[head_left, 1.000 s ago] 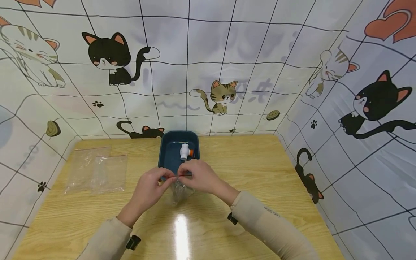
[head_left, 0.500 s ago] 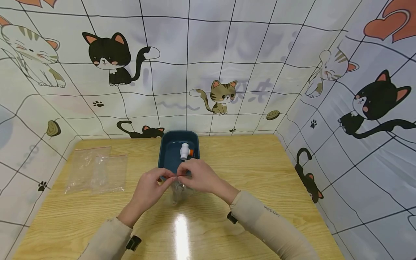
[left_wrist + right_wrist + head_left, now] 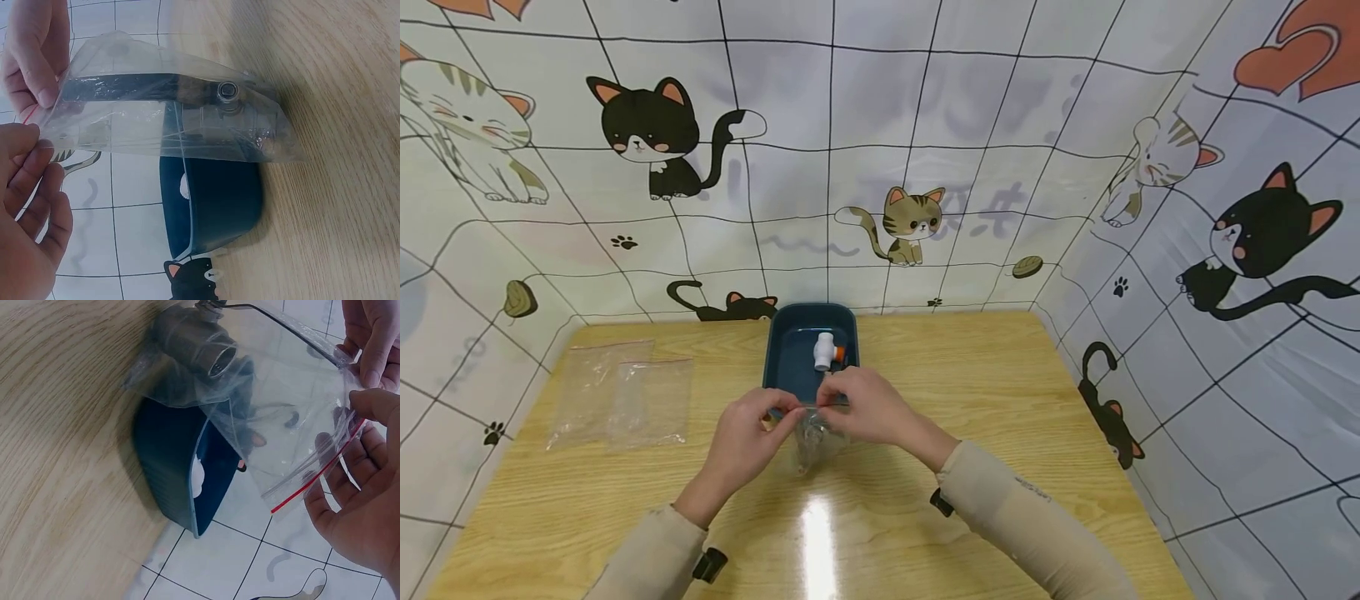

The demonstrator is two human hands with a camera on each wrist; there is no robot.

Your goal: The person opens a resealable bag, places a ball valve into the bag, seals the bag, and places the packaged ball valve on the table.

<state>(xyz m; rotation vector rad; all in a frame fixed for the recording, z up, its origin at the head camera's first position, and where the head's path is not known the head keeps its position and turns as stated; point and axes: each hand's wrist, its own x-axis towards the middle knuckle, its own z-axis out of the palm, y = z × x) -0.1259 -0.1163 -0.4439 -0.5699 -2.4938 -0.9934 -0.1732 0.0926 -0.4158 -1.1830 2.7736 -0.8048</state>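
Nearest the viewer, two beige sleeves (image 3: 651,554) extend inward above a wood-grain table (image 3: 970,383), each with a small black wrist unit (image 3: 709,565) at its underside. Ahead of the cuffs, the left hand (image 3: 751,433) and the right hand (image 3: 871,408) pinch the upper edge of a clear plastic bag (image 3: 137,128) between thumb and fingers, the two grips set just beside each other. The bag hangs mouth uppermost from the fingertips, at the near end of the tray; whether its bottom touches the table cannot be determined. Its film is thin, glossy and creased, narrowing toward a lower corner, and a red line (image 3: 319,465) runs along the mouth. Inside, at the bottom, sits a metal valve (image 3: 195,340): a stubby grey cylindrical body with a round, dark bore at one end. A bright round nut (image 3: 229,92) fixes a long, flat, dark lever (image 3: 125,87) to the body; the lever points up toward the mouth. To the left, two flat transparent bags (image 3: 651,408) lie partly overlapped, red-edged at the far side. Beyond the hands stands a dark blue tray (image 3: 793,346), rounded at the corners, holding a white fitting (image 3: 824,352) with an orange part (image 3: 840,353). Behind it rises a white, cat-printed wall covering (image 3: 790,100) with black grid lines.
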